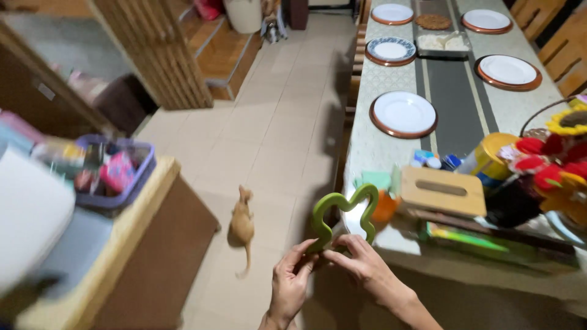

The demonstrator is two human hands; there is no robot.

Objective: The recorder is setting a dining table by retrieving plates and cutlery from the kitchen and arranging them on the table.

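Gripping a green wavy frame (344, 211), left hand (290, 282) and right hand (361, 260) pinch its lower edge.

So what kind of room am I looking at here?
Most likely a home dining area: a long table set with plates, a tiled floor, and a cat walking by.

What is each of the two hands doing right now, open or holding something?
Left hand: closed on the lower edge of the green flower-shaped plastic ring.
Right hand: closed on the same ring, at its bottom.
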